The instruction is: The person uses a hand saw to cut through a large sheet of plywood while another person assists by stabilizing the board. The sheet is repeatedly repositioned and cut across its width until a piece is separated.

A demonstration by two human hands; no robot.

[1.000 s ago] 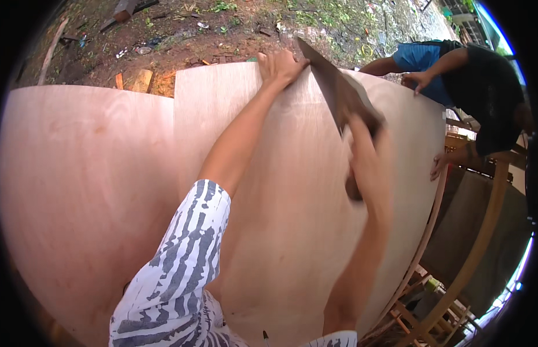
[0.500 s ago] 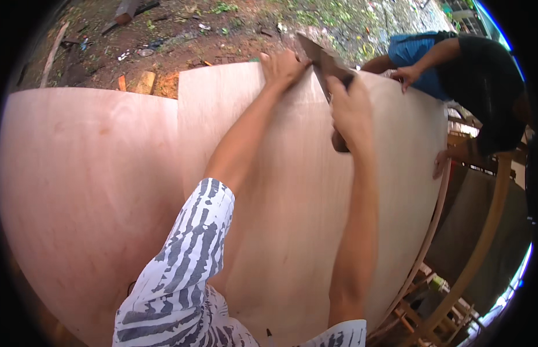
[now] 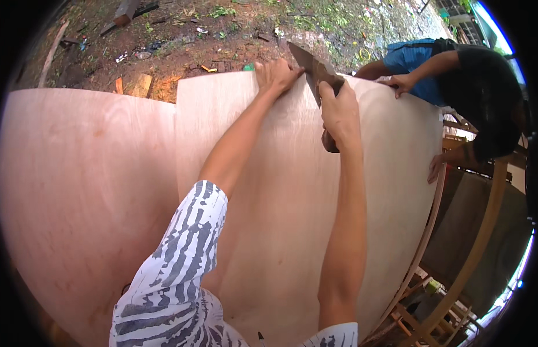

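A handsaw (image 3: pixel 316 68) with a dark metal blade and a brown handle is gripped in my right hand (image 3: pixel 341 113), fingers closed round the handle. Its blade slants across the far edge of a pale plywood sheet (image 3: pixel 269 191), the tip reaching past that edge. Just left of the blade, my left hand (image 3: pixel 274 76) holds the sheet's far edge, its fingers curled over and the thumb pointing at the blade. Any cut line is too faint to make out.
Left of this sheet lies another plywood area (image 3: pixel 84 185) with a step between them. At the right a person (image 3: pixel 483 87) bends over, both hands on the sheet's edges. Wooden framing (image 3: pixel 483 243) stands below right; scrap wood (image 3: pixel 143 85) lies on the ground beyond.
My right hand and the saw have shifted slightly left, and the blade tip sits a little lower in view. My left hand stays at the sheet's far edge.
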